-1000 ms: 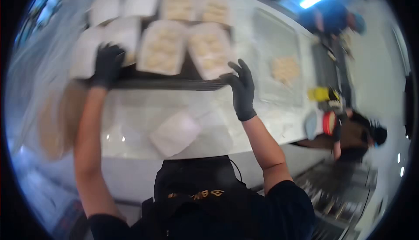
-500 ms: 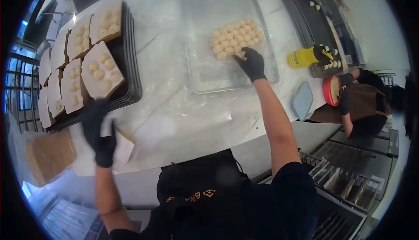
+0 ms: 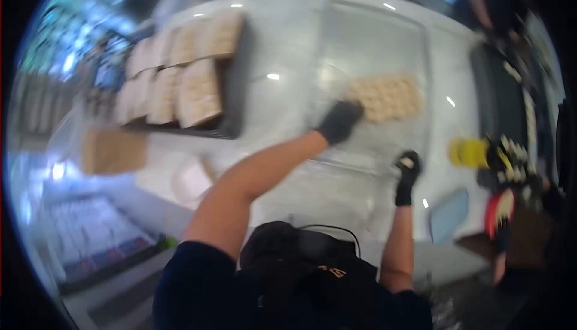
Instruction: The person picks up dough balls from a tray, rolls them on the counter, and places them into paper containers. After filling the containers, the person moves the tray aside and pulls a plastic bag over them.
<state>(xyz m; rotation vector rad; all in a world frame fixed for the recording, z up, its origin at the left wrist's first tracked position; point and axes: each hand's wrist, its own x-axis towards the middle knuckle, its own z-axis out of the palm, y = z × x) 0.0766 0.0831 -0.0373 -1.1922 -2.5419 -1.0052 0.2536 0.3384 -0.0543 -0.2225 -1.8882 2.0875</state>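
Note:
My left hand (image 3: 341, 121), in a black glove, reaches into a clear shallow tray (image 3: 372, 39). Its fingertips are at the left edge of a block of pale dough balls (image 3: 389, 99) packed close together; motion blur smears the fingers. Lower right, by the tray's near corner, my right hand (image 3: 408, 174) is also gloved in black. Its fingers curl round one small pale dough ball (image 3: 407, 162).
Left, paper sheets with dough balls (image 3: 198, 93) lie on stacked black trays (image 3: 233, 99). A brown block (image 3: 114, 151) and white paper (image 3: 193, 180) lie nearer. Right are a yellow bottle (image 3: 467, 153), blue lid (image 3: 449, 216), red bowl (image 3: 500, 213) and dark tray (image 3: 499, 84); people stand around.
My left hand has swung from the paper at left to the dough balls. My right hand has drawn back toward me with a dough ball. The view has shifted.

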